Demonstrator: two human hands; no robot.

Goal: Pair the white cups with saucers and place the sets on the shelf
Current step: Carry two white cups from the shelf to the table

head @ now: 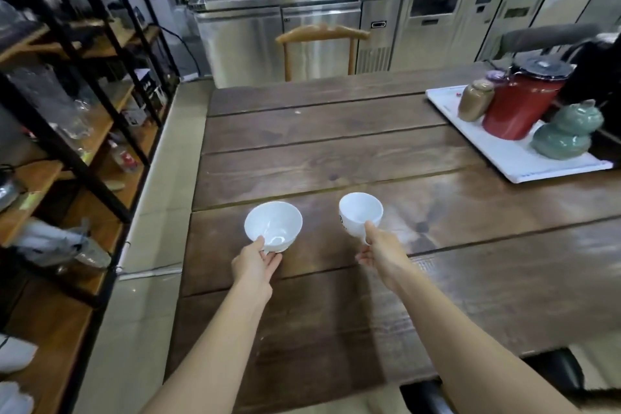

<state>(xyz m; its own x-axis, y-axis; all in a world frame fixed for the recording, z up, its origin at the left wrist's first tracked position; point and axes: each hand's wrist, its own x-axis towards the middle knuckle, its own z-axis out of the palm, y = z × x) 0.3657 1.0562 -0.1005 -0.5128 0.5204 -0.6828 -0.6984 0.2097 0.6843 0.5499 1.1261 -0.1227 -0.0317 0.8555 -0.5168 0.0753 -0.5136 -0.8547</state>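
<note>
I hold two white cups above the dark wooden table (336, 158). My left hand (256, 262) grips the wider cup (273, 224) at its near rim and handle, thumb inside the edge. My right hand (378, 254) pinches the handle of the second white cup (360, 212), which shows a dark mark on its left side. Both cups are empty and tilted slightly toward me. No saucer is visible. The black-framed shelf (84, 131) with wooden boards stands to the left of the table.
A white tray (510, 158) at the table's right carries a red pot (519, 104), a brown jar (475, 101) and a green ceramic pot (568, 131). A wooden chair (321, 35) stands at the far end. The shelf holds glassware and bottles. Steel counters line the back.
</note>
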